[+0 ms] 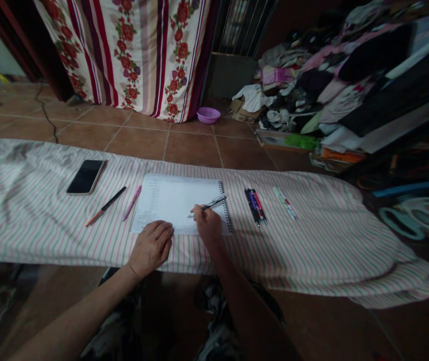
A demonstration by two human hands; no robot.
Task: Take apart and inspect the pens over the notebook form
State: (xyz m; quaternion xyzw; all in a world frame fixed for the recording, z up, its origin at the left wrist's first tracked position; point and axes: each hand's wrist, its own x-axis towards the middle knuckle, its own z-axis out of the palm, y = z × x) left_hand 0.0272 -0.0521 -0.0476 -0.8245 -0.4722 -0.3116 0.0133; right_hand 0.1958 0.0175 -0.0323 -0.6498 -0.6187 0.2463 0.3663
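Observation:
A spiral notebook [180, 200] lies open on the striped cloth, its wire binding on the right side. Printed lines show along its left part, and the middle of the page is mostly white. My right hand [207, 221] grips a dark pen [216, 201], its tip end hidden behind the fingers. A small dark mark is on the page just left of that hand. My left hand [153, 245] rests flat over the notebook's lower edge, holding nothing. Left of the notebook lie a pink pen [131, 203] and an orange-and-black pen [106, 206].
The striped cloth [323, 225] covers a long narrow surface. A phone [86, 177] lies at its left. Several pens [255, 206] and a pale pen [285, 203] lie to the right. Beyond are a purple basin [208, 115], a floral curtain [126, 55] and piled clothes [312, 80].

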